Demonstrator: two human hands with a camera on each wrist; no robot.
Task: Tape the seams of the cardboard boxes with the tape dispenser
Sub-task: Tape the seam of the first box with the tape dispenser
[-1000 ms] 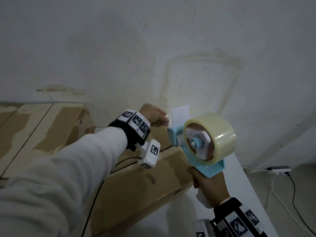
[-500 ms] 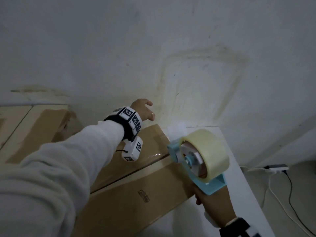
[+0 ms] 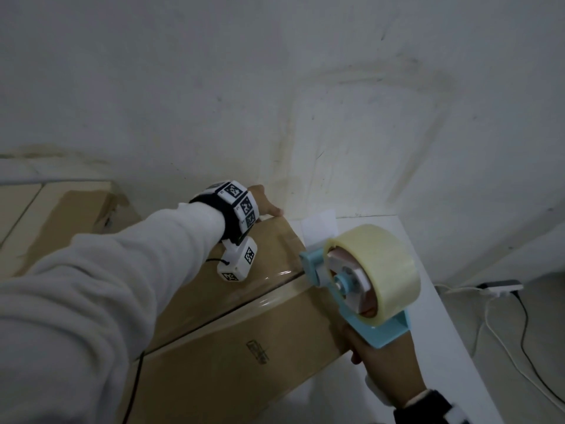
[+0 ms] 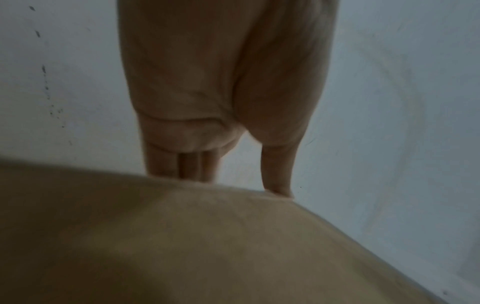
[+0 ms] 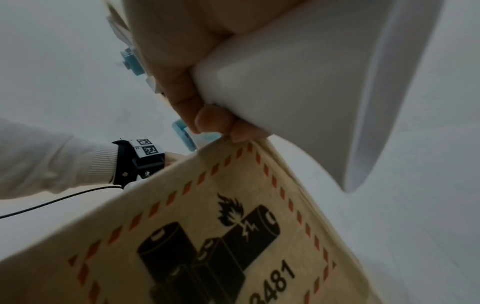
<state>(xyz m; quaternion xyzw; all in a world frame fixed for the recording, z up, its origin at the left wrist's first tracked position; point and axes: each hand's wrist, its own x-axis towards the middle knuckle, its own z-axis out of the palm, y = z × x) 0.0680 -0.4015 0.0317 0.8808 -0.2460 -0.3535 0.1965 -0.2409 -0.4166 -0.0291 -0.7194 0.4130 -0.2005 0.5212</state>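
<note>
A brown cardboard box [image 3: 232, 332] lies on the white table [image 3: 434, 316], its centre seam covered by a glossy strip of clear tape [image 3: 275, 278]. My left hand [image 3: 268, 207] rests on the box's far corner. In the left wrist view its straight fingers [image 4: 182, 166] and thumb hang over the far edge of the box [image 4: 182, 246]. My right hand [image 3: 379, 365] grips the white handle [image 5: 298, 72] of the blue tape dispenser [image 3: 315, 267], whose front end sits at the seam on the box's right edge. The box side [image 5: 221, 236] shows a battery warning label.
More flat cardboard boxes [image 3: 61, 221] lie at the left. A white slip of paper [image 3: 318, 228] sits on the table by the wall. A power strip [image 3: 501, 286] and white cables lie on the floor to the right.
My left hand has let go of the tape end near the dispenser and come down onto the box's far corner. The dispenser has dropped from mid-air to the box's right edge.
</note>
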